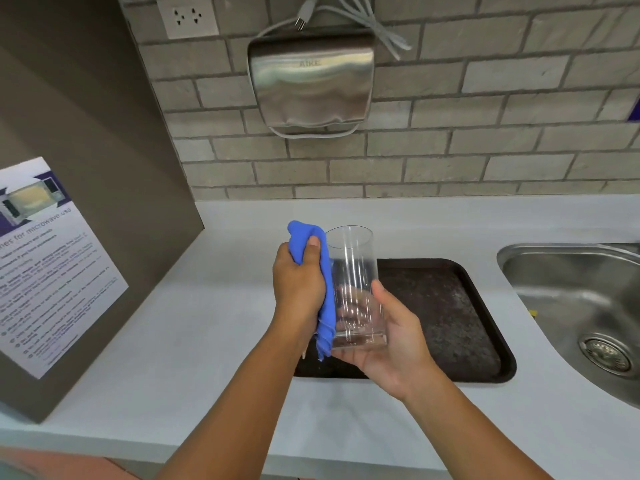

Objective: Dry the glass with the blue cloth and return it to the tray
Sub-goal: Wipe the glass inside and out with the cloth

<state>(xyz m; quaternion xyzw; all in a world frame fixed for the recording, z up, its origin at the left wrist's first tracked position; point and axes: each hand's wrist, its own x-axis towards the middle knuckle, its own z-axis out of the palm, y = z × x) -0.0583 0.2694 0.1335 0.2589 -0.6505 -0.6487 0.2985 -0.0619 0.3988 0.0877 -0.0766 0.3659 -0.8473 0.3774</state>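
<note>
While the right hand (388, 344) cups the base of the clear glass (355, 289) from below, its thumb lies up the near wall and its fingers curl round the far side, visible through the glass. That glass is held roughly upright, mouth up, lifted clear above the dark tray (450, 317), which lies flat on the white counter (194, 341). At nine o'clock from the glass, the left hand (299, 278) is closed in a fist round the blue cloth (322, 282), thumb pressed on top of the bunched fabric. One fold of the cloth pokes out above the fist, at about eleven o'clock from the glass's rim, and the rest hangs down along the left wall of the glass, touching it, its frayed end reaching just past the base. Toward three o'clock from the tray a steel sink (571, 299) is set into the counter. At twelve o'clock, on the brick wall, hangs a metal hand dryer (311, 79). A printed notice (45, 265) is stuck on the grey cabinet at nine o'clock.
</note>
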